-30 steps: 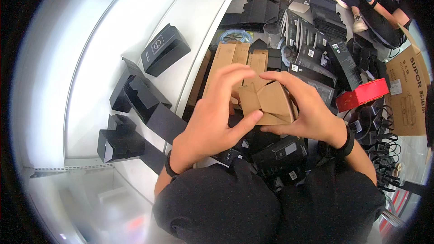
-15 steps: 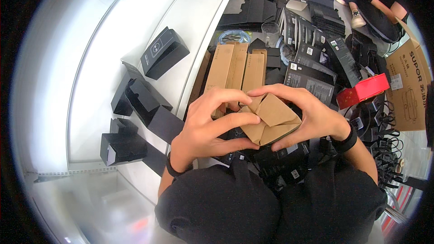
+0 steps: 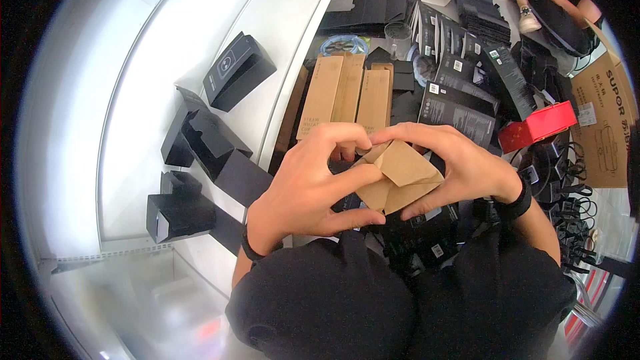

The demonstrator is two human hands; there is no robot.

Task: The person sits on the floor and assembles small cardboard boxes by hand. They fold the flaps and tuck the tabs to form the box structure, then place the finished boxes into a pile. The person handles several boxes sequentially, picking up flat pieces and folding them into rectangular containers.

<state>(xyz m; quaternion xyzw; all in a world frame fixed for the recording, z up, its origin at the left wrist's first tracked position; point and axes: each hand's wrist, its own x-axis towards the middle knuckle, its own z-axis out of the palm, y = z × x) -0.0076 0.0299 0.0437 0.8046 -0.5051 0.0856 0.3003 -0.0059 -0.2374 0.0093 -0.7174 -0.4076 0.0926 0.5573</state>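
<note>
A small brown cardboard box [image 3: 405,177] with creased, folded-in end flaps is held in front of my lap. My left hand [image 3: 300,180] grips its left side, one finger pressing on the flaps and another digit at the lower corner. Around the right and far sides curls my right hand [image 3: 470,170]. The box's underside and what is inside it are hidden. Just beyond my hands stand several long brown cartons [image 3: 341,97].
On the white shelf [image 3: 283,37] at left lie open black boxes [image 3: 240,70]. Beyond and right are stacked black packages [image 3: 460,113], a clear plastic cup [image 3: 398,37], a red box [image 3: 537,127] and a large carton [image 3: 603,127]. Another person [image 3: 560,10] sits at the far right.
Both hands keep hold of the box, with only slight finger shifts on its flaps. The view has shifted a little. The other person's hand appears higher at the frame's top.
</note>
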